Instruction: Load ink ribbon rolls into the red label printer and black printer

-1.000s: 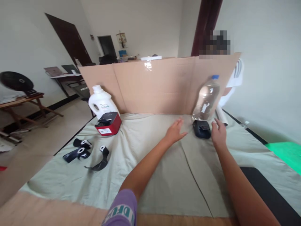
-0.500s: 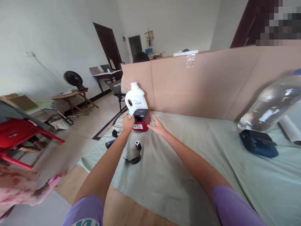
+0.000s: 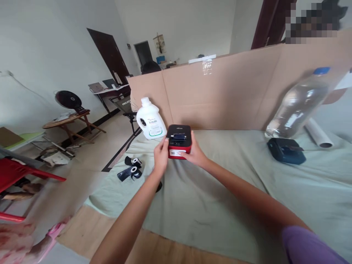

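Observation:
Between my two hands is a small red-and-black thermal printer, its dark top facing up and a white label on its red front. My left hand grips the left side, thumb near the front corner. On the right side, my right hand closes round it with the thumb across the front. Whether the printer touches the cloth I cannot tell. Just behind and left of it stands a white jug with a handle. Rolls with black strips lie left of my left forearm, and another dark piece is partly hidden by it.
A cardboard panel stands along the far edge. To the right are a large clear bottle with a blue cap, a dark blue device and a white roll. A red chair and a person's pink shoe are at left.
The printer has come away from in front of the jug, to the right. My right hand, earlier with fingers apart beside it, now grips it. The view has shifted right.

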Action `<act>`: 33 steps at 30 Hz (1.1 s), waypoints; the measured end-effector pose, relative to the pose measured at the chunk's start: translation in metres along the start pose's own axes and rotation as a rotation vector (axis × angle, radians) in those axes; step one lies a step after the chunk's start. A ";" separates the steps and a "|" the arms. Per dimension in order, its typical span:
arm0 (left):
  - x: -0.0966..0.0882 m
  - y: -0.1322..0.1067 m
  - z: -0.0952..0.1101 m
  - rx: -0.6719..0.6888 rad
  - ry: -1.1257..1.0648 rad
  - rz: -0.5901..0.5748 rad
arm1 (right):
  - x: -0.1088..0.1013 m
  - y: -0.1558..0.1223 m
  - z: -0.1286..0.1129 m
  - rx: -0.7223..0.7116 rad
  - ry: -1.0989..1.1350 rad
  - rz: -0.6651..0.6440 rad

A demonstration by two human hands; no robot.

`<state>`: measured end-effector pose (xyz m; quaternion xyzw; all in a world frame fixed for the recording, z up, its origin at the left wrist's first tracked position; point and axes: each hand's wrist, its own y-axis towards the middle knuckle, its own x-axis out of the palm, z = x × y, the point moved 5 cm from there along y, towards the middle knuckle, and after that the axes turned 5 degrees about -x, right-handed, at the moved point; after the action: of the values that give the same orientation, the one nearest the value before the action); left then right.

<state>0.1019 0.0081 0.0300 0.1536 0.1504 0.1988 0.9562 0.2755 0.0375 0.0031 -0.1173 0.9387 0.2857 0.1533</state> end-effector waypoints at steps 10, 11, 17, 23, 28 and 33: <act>0.104 -0.146 0.006 -0.135 -0.400 -0.125 | -0.115 -0.142 -0.014 -0.110 -0.411 0.045; 0.106 -0.148 0.005 -0.144 -0.400 -0.131 | -0.116 -0.146 -0.012 -0.088 -0.412 0.052; 0.108 -0.153 -0.006 -0.192 -0.320 -0.159 | -0.115 -0.153 0.000 -0.009 -0.381 0.024; 0.101 -0.155 -0.009 -0.193 -0.317 -0.205 | -0.115 -0.159 0.010 -0.035 -0.368 0.072; 0.096 -0.148 -0.007 -0.181 -0.343 -0.200 | -0.113 -0.160 0.017 -0.083 -0.361 0.117; 0.090 -0.130 -0.006 0.001 -0.277 -0.289 | -0.113 -0.162 0.020 -0.076 -0.369 0.127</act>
<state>0.2218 -0.0655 -0.0420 0.1568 0.0382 0.0365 0.9862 0.4345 -0.0665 -0.0536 -0.0094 0.8888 0.3465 0.3000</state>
